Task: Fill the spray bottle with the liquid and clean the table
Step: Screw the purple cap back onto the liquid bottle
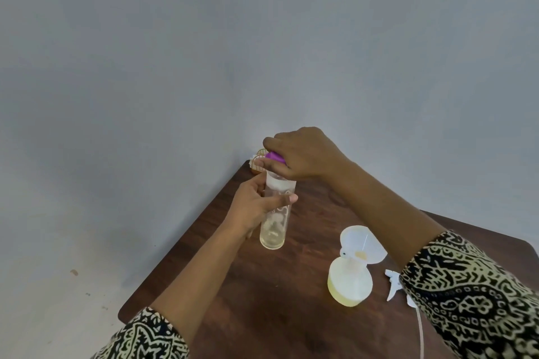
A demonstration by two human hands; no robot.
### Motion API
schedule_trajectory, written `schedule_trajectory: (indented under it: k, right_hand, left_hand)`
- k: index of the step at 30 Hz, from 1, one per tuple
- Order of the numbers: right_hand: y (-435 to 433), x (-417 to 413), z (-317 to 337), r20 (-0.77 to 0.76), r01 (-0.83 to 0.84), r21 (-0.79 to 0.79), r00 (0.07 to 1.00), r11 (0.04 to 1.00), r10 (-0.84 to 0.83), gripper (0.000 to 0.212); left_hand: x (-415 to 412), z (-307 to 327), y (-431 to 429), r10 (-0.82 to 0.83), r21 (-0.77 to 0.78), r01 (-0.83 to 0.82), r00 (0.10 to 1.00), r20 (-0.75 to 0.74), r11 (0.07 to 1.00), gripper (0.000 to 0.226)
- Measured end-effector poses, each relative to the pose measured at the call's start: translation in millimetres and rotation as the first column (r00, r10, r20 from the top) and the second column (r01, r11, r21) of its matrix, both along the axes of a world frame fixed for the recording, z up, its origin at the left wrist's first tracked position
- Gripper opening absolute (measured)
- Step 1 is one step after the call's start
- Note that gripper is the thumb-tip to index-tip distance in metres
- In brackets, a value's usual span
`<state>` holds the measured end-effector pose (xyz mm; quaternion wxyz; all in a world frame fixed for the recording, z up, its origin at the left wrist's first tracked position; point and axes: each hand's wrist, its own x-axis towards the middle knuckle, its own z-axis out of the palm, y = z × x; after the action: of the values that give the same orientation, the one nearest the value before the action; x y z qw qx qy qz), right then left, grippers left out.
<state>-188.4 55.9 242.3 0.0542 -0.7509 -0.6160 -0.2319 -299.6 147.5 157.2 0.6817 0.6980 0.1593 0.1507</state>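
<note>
we see the left hand point(256, 207) wrapped round the upper half of a clear bottle point(275, 224), thumb across the side facing us and fingers curled behind it. the bottle stands nearly upright by the table's point(291, 315) left edge, not far from the far corner. its base is down at the wood, though we cannot tell whether it rests there or hangs just above. a little pale liquid sits in the bottom.

the right hand point(303, 154) comes over from above, fingers closed on a purple cap point(275, 157) at the bottle's mouth. the cap sits straight above the left hand's grip, with a short stretch of the bottle's neck showing between the two hands. whether the cap is seated on the neck or free of it we cannot tell, since the fingers cover the join.

the spray bottle point(350, 285) stands well apart from both hands, nearer us and to the right of the clear bottle, below the right forearm. it is round, translucent and holds yellowish liquid. a white funnel point(361, 242) sits at its neck, tilted away from us. just beside it on the right lies the white spray head point(393, 283), partly under the patterned right sleeve point(466, 294), its tube point(420, 332) running toward the near edge.

at the far corner, behind the cap, a small striped thing point(258, 160) shows; we cannot tell what it is.
</note>
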Motion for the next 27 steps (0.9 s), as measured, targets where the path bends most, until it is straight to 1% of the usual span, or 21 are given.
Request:
schedule_trajectory:
  k: [2,5,11,13,15,17,18,19,20,21,22,23,24,25,26,27]
  right_hand:
    - [2,-2,-1,0.021,0.051,0.034,0.998,0.998,-0.052,0.054]
    - [5,-1,-4,0.003,0.112,0.081,0.994,0.990,-0.113,0.049]
    - [5,-3,-8,-0.066,0.243,0.084,0.969,0.966,-0.238,0.050]
    - [4,-4,-9,-0.104,0.310,0.065,0.947,0.949,-0.303,0.055]
    - [3,-3,-10,-0.149,0.380,0.038,0.917,0.924,-0.371,0.066]
    - [-2,-1,-11,-0.250,0.438,-0.013,0.869,0.899,-0.427,0.072]
    - [-6,-1,-13,-0.331,0.453,-0.039,0.835,0.891,-0.439,0.074]
    - [-10,1,-15,-0.447,0.447,-0.065,0.786,0.892,-0.427,0.076]
    - [-15,2,-17,-0.595,0.417,-0.091,0.706,0.904,-0.385,0.077]
    - [-20,5,-19,-0.750,0.362,-0.114,0.580,0.925,-0.319,0.074]
    - [-24,7,-21,-0.874,0.285,-0.114,0.426,0.952,-0.232,0.064]
    - [-28,10,-24,-0.943,0.203,-0.108,0.289,0.973,-0.165,0.048]
    - [-32,14,-28,-0.968,0.122,-0.115,0.211,0.986,-0.139,0.034]
    - [-33,18,-35,-0.977,0.067,-0.110,0.178,0.992,-0.120,0.033]
    - [-33,22,-44,-0.982,0.056,-0.090,0.161,0.994,-0.098,0.042]
    - [-32,23,-52,-0.985,0.097,-0.070,0.154,0.993,-0.084,0.050]
  left_hand:
    - [1,0,-4,0.025,0.012,-0.025,1.000,0.008,1.000,0.040]
    - [5,-1,-4,0.075,0.032,-0.075,0.997,0.004,0.997,0.040]
    - [9,-6,-3,0.122,0.117,-0.121,0.993,-0.001,0.986,0.041]
    - [11,-8,-4,0.123,0.129,-0.122,0.992,0.004,0.984,0.041]
    - [15,-10,-4,0.107,0.119,-0.106,0.994,-0.003,0.987,0.043]
    - [19,-12,-3,0.079,0.100,-0.078,0.997,-0.009,0.992,0.047]
    - [20,-12,-2,0.067,0.086,-0.066,0.998,-0.007,0.994,0.048]
    - [22,-14,-1,0.058,0.068,-0.058,0.998,-0.004,0.996,0.049]
    - [24,-14,0,0.049,0.049,-0.049,0.999,0.001,0.998,0.049]
    - [27,-16,1,0.040,0.037,-0.040,0.999,0.002,0.999,0.049]
    - [30,-18,2,0.028,0.032,-0.028,1.000,0.000,0.999,0.050]
    - [32,-20,4,0.021,0.033,-0.021,1.000,0.001,0.999,0.050]
    - [35,-23,5,0.020,0.032,-0.021,1.000,0.004,0.999,0.051]
    - [38,-25,6,0.025,0.028,-0.025,1.000,0.008,0.999,0.051]
    - [42,-28,6,0.031,0.023,-0.031,0.999,0.009,0.999,0.050]
    - [45,-32,6,0.034,0.022,-0.034,0.999,0.002,0.999,0.049]
